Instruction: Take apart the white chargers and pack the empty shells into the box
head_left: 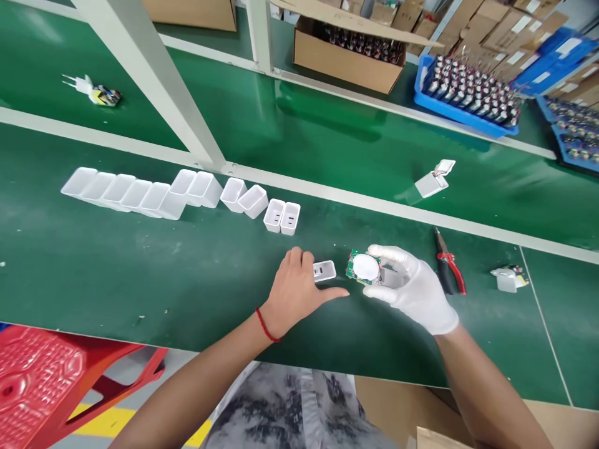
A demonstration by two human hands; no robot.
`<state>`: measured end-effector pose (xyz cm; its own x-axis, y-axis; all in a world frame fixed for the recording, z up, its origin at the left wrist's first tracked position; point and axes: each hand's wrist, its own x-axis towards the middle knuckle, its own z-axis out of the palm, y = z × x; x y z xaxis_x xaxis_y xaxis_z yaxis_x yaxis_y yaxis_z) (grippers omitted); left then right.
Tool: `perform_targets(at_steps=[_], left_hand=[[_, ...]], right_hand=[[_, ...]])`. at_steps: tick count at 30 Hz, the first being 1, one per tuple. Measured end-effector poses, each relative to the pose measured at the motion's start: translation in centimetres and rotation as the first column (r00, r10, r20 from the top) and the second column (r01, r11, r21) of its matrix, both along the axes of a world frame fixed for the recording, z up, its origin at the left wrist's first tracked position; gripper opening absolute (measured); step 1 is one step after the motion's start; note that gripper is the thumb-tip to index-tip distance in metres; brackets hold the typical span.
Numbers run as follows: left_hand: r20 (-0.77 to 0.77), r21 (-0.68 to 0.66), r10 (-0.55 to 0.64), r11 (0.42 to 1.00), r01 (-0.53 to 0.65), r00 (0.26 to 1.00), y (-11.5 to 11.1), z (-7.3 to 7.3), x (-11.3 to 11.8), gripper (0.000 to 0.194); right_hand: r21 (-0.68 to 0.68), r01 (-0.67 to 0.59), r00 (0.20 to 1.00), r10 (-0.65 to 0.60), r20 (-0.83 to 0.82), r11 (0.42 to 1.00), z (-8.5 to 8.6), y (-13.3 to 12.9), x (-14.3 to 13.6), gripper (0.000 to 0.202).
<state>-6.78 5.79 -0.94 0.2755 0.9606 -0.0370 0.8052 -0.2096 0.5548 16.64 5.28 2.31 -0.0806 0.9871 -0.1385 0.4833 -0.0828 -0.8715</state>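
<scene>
My bare left hand [297, 284], with a red string at the wrist, is closed round the far end of a white plastic case [324, 270] with slots inside; its thumb sticks out to the right. The case's open side faces up. My right hand [412, 284] wears a white glove. Between its thumb and fingers it holds a green circuit board [350, 265] with a round white piece [365, 267] on top. The board is just right of the case, not touching it.
Several white cases [159, 198] stand in a row at the left and middle. Red-handled pliers [449, 265] and a small assembly [509, 279] lie right of my right hand. Behind are a metal rail [327, 194], an open case [431, 184] and a blue tray [461, 113].
</scene>
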Motion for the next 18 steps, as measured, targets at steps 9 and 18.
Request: perform_targets(at_steps=[9,18], left_hand=[[0.316,-0.229,-0.300,0.896,0.380,0.900,-0.5,0.3,-4.0,0.099],[0.567,0.014,-0.295,0.937,0.349,0.769,0.5,1.2,-1.9,0.053]], right_hand=[[0.064,-0.171,0.972,0.157,0.174,0.983,1.5,-1.4,-0.7,0.069],[0.400,-0.503,0.769,0.185,0.612,0.766,4.9,-2.0,-2.6,0.059]])
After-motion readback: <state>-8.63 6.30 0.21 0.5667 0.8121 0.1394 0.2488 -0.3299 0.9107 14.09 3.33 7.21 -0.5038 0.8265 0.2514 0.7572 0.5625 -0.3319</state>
